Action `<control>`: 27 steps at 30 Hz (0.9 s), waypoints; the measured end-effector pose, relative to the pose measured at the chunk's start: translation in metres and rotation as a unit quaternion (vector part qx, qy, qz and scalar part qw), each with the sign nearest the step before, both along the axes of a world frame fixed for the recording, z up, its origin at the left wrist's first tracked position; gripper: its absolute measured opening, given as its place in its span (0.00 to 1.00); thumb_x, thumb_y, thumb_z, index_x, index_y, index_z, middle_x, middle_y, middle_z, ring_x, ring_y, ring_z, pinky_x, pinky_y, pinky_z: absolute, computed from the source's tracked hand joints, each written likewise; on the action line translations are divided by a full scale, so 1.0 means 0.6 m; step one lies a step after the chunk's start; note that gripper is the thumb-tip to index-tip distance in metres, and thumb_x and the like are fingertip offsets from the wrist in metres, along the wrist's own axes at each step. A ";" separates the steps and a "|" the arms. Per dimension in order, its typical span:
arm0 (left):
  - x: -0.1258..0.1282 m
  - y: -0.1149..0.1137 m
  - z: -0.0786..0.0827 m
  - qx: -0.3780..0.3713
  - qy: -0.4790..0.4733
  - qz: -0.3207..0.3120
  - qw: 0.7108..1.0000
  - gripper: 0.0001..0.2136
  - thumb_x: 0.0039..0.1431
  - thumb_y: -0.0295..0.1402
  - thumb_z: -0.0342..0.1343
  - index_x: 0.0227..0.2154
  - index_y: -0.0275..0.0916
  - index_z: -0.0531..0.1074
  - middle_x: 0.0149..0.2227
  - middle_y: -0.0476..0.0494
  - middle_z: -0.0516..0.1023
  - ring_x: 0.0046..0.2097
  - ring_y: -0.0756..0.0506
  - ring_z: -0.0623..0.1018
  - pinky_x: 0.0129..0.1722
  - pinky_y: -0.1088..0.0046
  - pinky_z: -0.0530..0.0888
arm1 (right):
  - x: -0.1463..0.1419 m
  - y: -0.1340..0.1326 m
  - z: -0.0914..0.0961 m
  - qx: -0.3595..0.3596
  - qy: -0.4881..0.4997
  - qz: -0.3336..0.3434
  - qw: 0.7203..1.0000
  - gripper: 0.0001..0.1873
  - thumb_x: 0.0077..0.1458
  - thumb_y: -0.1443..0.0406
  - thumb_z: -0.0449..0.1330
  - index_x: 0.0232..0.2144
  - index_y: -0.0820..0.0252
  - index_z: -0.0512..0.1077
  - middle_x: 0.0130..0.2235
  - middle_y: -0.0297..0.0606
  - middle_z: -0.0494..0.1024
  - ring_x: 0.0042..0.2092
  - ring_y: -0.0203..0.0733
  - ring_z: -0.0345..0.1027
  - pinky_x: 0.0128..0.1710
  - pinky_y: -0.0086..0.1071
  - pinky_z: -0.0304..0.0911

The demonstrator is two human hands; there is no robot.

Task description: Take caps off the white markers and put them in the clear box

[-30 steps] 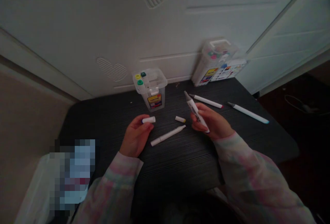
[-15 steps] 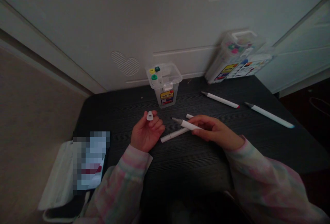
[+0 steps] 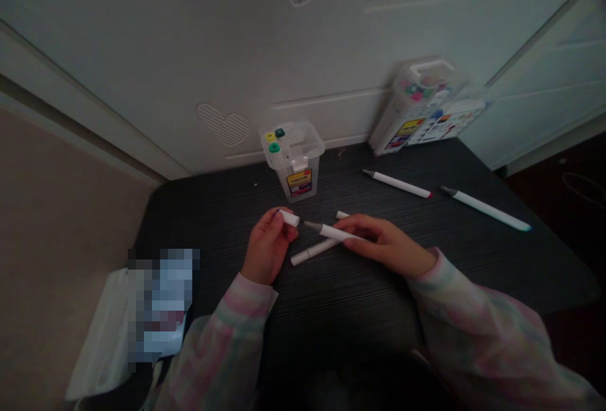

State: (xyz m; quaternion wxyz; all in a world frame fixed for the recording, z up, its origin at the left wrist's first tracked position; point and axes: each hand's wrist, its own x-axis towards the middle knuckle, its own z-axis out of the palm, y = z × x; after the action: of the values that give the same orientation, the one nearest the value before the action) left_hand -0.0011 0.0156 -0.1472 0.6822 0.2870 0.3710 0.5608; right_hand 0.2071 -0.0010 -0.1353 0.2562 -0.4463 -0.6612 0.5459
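Observation:
Between the fingertips of my left hand [image 3: 269,245] is a white marker cap [image 3: 289,218], its mouth facing right. My right hand [image 3: 386,242] grips an uncapped white marker [image 3: 337,233] with a grey collar, its dark tip pointing left at the cap's mouth. A small gap seems to separate tip and cap. Beneath the right hand another white marker [image 3: 308,253] lies on the dark table, partly covered by the fingers. Just behind the hands stands a clear plastic case [image 3: 310,149] holding several markers with yellow and green ends.
Two uncapped markers lie to the right, one red-ended [image 3: 402,185] and one blue-ended [image 3: 492,212]. At the back right, a filled marker case [image 3: 400,111] leans against the white panel [image 3: 227,38]. A blurred-out phone [image 3: 165,310] and a white pad-like object [image 3: 101,335] are at the left.
My left hand has turned the cap from facing me to facing right, toward the marker tip. The right hand still holds its marker; the whole view has shifted slightly.

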 end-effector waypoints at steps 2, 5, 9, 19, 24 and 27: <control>0.000 0.000 0.001 0.000 0.010 0.001 1.000 0.08 0.45 0.36 0.59 0.27 0.36 0.71 0.20 0.52 0.66 0.23 0.55 0.63 0.23 0.78 0.60 | 0.000 0.000 -0.001 0.006 -0.005 0.004 1.000 0.15 0.52 0.60 0.54 0.43 0.56 0.67 0.36 0.36 0.70 0.35 0.38 0.64 0.35 0.32 0.58; 0.001 -0.001 0.002 -0.001 0.038 -0.001 0.999 0.09 0.44 0.35 0.60 0.27 0.36 0.72 0.19 0.53 0.66 0.23 0.55 0.63 0.23 0.78 0.61 | -0.001 0.001 0.000 0.014 -0.002 0.007 1.000 0.15 0.52 0.60 0.54 0.43 0.56 0.68 0.36 0.36 0.70 0.35 0.38 0.64 0.35 0.32 0.59; 0.000 -0.006 -0.001 0.000 0.077 -0.019 0.997 0.09 0.42 0.34 0.61 0.27 0.36 0.72 0.20 0.52 0.68 0.22 0.55 0.64 0.23 0.79 0.61 | -0.002 0.002 0.002 0.016 0.000 0.011 1.000 0.16 0.52 0.59 0.54 0.43 0.57 0.68 0.36 0.37 0.71 0.35 0.38 0.64 0.35 0.32 0.59; -0.004 -0.022 0.011 0.047 0.276 -0.129 0.951 0.10 0.47 0.37 0.57 0.32 0.38 0.72 0.23 0.49 0.73 0.23 0.53 0.67 0.22 0.78 0.64 | -0.008 -0.001 0.008 -0.090 0.048 0.010 0.995 0.14 0.50 0.59 0.56 0.38 0.59 0.71 0.24 0.31 0.68 0.25 0.31 0.59 0.23 0.25 0.53; 0.000 -0.026 0.021 0.067 0.300 -0.126 0.943 0.09 0.48 0.37 0.56 0.31 0.39 0.71 0.23 0.49 0.73 0.24 0.52 0.69 0.22 0.77 0.64 | -0.013 -0.003 0.012 -0.124 0.078 0.002 0.989 0.11 0.49 0.62 0.57 0.36 0.61 0.71 0.23 0.29 0.67 0.23 0.29 0.56 0.21 0.24 0.51; 0.002 -0.028 0.021 0.071 0.310 -0.122 0.940 0.09 0.48 0.37 0.55 0.31 0.39 0.71 0.22 0.49 0.73 0.23 0.51 0.69 0.23 0.77 0.65 | -0.012 -0.003 0.009 -0.118 0.086 -0.002 0.989 0.11 0.49 0.62 0.58 0.34 0.61 0.71 0.23 0.30 0.67 0.24 0.29 0.56 0.21 0.24 0.51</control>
State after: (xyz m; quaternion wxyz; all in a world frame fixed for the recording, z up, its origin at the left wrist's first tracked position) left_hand 0.0003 -0.0011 -0.1344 0.5750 0.5373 0.4851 0.3813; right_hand 0.2000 -0.0029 -0.1300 0.2591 -0.4261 -0.5666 0.6559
